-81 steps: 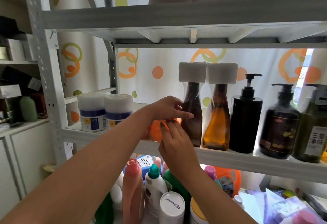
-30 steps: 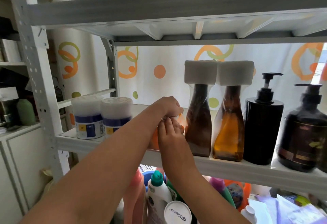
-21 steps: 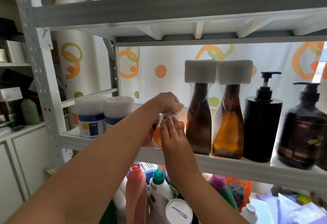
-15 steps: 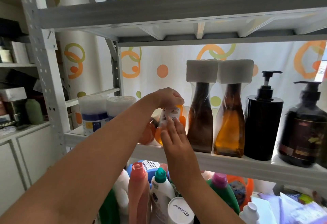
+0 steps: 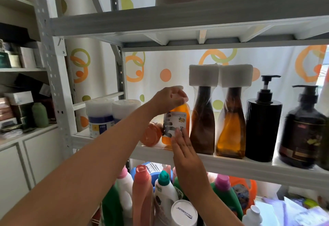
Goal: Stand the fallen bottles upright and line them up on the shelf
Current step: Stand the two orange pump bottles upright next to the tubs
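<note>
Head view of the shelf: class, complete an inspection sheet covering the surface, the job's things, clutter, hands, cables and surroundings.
Surface: white shelf.
Job's things: orange bottle about upright; fallen bottle lying left of it; amber bottles standing right.
Clutter: white tubs.
Hands: left hand grips the orange bottle's top; right hand touches its label, fingers straight.
Cables: nothing seen.
Surroundings: dotted curtain; detergent bottles below.

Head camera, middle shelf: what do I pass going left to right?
white blue-banded tub → second such tub → orange bottle lying on its side → upright orange bottle with white label → brown bottle with white foam cap → amber bottle with white foam cap → black pump bottle → dark brown pump bottle
</note>
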`<state>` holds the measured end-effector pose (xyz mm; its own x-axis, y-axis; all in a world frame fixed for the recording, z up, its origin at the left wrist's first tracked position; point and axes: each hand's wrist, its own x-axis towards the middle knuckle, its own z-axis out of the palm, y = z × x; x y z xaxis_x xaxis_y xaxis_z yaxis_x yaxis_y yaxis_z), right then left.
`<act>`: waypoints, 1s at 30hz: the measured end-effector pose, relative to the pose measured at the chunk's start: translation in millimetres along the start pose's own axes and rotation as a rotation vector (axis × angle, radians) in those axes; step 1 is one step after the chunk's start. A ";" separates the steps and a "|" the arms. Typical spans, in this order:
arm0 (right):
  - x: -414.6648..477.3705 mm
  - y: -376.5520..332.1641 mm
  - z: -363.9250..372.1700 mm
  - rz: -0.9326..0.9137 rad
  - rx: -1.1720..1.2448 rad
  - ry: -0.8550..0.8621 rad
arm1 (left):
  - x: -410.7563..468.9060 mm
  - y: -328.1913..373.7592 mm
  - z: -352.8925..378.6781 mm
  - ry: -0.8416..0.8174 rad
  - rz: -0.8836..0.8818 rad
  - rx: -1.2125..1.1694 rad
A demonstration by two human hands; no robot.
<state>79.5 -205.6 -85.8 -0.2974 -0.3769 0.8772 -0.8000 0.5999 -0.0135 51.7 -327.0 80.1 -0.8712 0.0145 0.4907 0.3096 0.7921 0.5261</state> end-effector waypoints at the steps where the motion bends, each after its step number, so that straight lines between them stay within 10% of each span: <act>1: -1.8 0.9 1.6 0.003 -0.006 -0.002 | -2.7 0.0 1.4 0.029 0.027 0.012; 30: -19.0 -5.7 13.2 0.064 -0.143 -0.021 | -42.2 -1.4 32.2 0.351 0.082 0.193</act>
<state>82.9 -211.2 -108.7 -0.3572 -0.3481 0.8667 -0.6968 0.7173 0.0008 75.7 -309.1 36.3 -0.6536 -0.1003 0.7501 0.2662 0.8974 0.3519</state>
